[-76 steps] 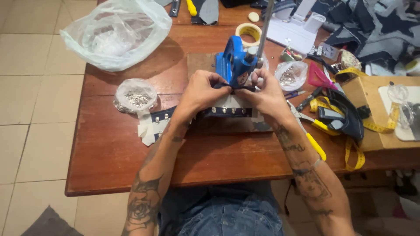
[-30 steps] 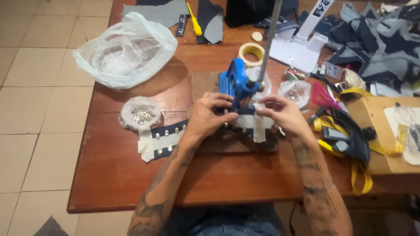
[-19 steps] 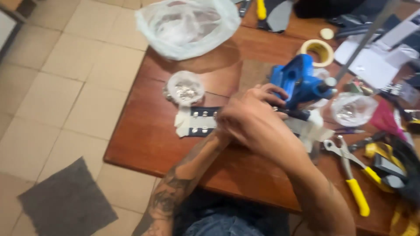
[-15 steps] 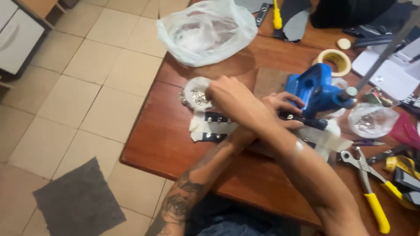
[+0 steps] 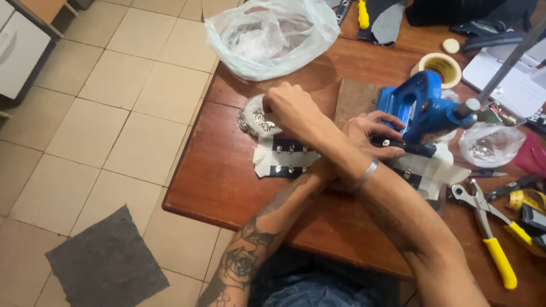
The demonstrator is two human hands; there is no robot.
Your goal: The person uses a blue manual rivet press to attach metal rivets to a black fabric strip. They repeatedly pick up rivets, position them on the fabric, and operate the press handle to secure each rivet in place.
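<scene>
Strap: the dark strap with silver snap studs (image 5: 290, 159) lies on white backing paper, running from near the table's left edge under your crossed arms to the blue hand press (image 5: 418, 111).
Small bag: a small clear bag of silver metal studs (image 5: 253, 119) sits just beside the strap's left end, close to the edge.
Around: the big crumpled clear plastic bag (image 5: 270, 34) lies beyond it; a roll of beige tape (image 5: 436, 67) stands behind the press; a second small clear bag (image 5: 492, 145) and yellow-handled pliers (image 5: 492, 233) lie to the right.
In the way: your forearms cross, the right over the left.
Edges: the wooden table (image 5: 222, 182) ends just left of the strap, with tiled floor below; bare wood lies near you.
Right hand: your right hand (image 5: 290, 108) reaches across to the stud bag, fingers curled down into it; you cannot tell whether they pinch anything.
Left hand: your left hand (image 5: 372, 133) lies flat, fingers spread, pressing the strap at the press's base.
</scene>
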